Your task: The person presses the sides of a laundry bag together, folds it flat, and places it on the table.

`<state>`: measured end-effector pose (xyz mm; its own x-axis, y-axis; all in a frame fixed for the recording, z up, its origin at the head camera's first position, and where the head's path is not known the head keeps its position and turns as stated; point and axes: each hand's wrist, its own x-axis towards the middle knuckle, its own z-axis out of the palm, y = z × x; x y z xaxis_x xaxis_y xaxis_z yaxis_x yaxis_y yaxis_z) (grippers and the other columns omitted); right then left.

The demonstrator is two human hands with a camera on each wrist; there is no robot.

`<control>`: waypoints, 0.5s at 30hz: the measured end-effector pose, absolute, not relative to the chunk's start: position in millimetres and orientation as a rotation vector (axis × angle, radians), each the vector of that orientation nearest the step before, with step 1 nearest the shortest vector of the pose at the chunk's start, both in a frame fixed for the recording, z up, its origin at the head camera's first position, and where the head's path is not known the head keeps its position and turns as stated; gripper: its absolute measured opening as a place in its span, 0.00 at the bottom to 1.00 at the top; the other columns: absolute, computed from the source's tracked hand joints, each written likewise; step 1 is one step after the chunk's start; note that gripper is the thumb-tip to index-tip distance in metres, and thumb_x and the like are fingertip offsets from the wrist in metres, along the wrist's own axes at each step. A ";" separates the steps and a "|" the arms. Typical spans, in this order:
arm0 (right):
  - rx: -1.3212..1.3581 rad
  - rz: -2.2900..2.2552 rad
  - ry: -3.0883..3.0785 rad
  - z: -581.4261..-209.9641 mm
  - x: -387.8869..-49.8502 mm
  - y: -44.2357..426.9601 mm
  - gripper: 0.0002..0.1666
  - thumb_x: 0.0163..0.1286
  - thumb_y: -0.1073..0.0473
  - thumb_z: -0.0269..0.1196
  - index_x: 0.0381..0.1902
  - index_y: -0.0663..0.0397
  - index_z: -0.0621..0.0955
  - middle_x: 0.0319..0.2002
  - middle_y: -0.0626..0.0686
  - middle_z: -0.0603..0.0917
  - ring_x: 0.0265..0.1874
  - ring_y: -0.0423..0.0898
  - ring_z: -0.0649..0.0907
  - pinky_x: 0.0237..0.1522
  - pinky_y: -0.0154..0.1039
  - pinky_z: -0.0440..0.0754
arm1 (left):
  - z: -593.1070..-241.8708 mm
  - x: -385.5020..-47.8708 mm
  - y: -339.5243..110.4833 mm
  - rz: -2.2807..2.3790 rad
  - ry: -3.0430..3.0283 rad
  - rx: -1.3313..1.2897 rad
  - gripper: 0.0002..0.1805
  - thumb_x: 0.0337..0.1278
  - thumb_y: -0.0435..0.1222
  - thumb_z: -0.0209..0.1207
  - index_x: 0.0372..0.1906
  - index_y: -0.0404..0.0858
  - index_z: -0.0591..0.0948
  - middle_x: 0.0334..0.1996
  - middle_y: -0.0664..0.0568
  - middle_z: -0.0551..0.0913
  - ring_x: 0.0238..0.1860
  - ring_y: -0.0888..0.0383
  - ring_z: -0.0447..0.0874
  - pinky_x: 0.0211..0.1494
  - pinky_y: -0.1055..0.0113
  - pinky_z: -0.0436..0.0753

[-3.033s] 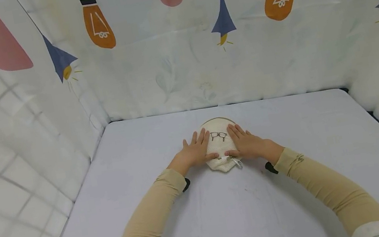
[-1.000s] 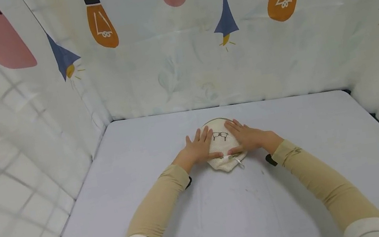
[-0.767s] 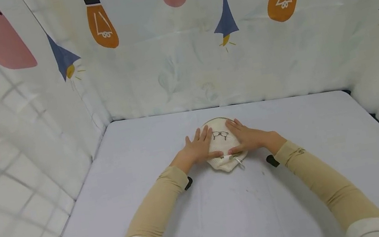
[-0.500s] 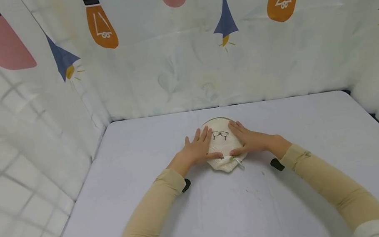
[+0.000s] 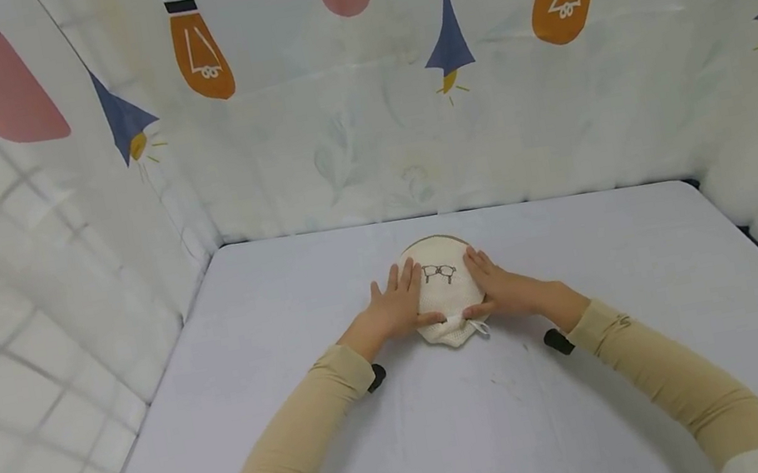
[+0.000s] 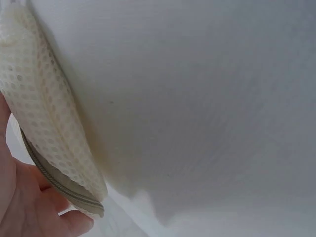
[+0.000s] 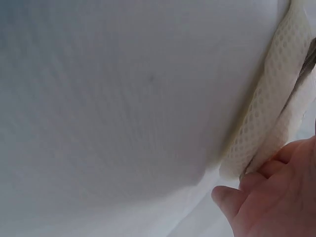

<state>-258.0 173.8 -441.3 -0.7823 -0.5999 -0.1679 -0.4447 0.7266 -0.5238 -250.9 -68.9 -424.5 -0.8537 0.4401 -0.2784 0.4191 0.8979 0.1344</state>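
Observation:
A cream mesh pouch [image 5: 446, 292] with a zipper and a printed pair of glasses lies on the white-covered table, its white loop toward the person. On its left side rests my left hand [image 5: 393, 308], fingers spread and pointing away, thumb reaching across the near part. My right hand [image 5: 508, 290] touches the opposite edge with its fingers extended and its thumb pointing inward. From the left wrist, the pouch's mesh side [image 6: 49, 103] and zipper show beside the fingers. The right wrist view has the mesh edge [image 7: 266, 94] above the fingertips. The pouch's underside is hidden.
The pale tabletop [image 5: 459, 434] spreads around both forearms. Behind it hangs a white curtain [image 5: 260, 164] printed with bulbs and lamps, and a white sheet with grid shadows [image 5: 8, 336] closes the left side.
My right hand has shifted slightly outward from the pouch's top toward its right edge, baring more of the fabric. My left hand keeps nearly the same place on the pouch.

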 end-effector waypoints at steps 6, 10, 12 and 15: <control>-0.808 -0.626 2.628 -444.6 -257.6 171.8 0.66 0.74 0.41 0.64 0.77 0.77 0.35 0.79 0.71 0.29 0.77 0.69 0.35 0.76 0.64 0.44 | -426.4 -249.5 -67.0 0.084 2.767 0.634 0.57 0.69 0.66 0.51 0.83 0.33 0.40 0.83 0.42 0.33 0.81 0.40 0.33 0.76 0.32 0.48; -0.797 -0.584 2.626 -443.3 -257.6 170.6 0.65 0.74 0.41 0.63 0.77 0.77 0.35 0.79 0.71 0.29 0.78 0.68 0.35 0.76 0.64 0.45 | -425.6 -248.6 -67.6 0.075 2.770 0.641 0.56 0.70 0.66 0.50 0.83 0.33 0.40 0.83 0.42 0.33 0.81 0.40 0.33 0.76 0.32 0.50; -0.795 -0.572 2.623 -442.1 -257.5 170.7 0.65 0.74 0.41 0.63 0.77 0.77 0.35 0.78 0.71 0.29 0.78 0.68 0.35 0.76 0.65 0.45 | -425.2 -248.1 -68.3 0.075 2.777 0.646 0.56 0.70 0.66 0.50 0.83 0.33 0.41 0.83 0.42 0.34 0.81 0.40 0.34 0.76 0.32 0.50; -0.793 -0.570 2.613 -440.0 -257.3 171.1 0.66 0.74 0.40 0.63 0.77 0.77 0.35 0.79 0.71 0.29 0.78 0.68 0.34 0.76 0.65 0.45 | -425.7 -247.6 -69.9 0.078 2.783 0.653 0.56 0.70 0.66 0.50 0.83 0.34 0.41 0.83 0.42 0.35 0.81 0.40 0.35 0.76 0.32 0.50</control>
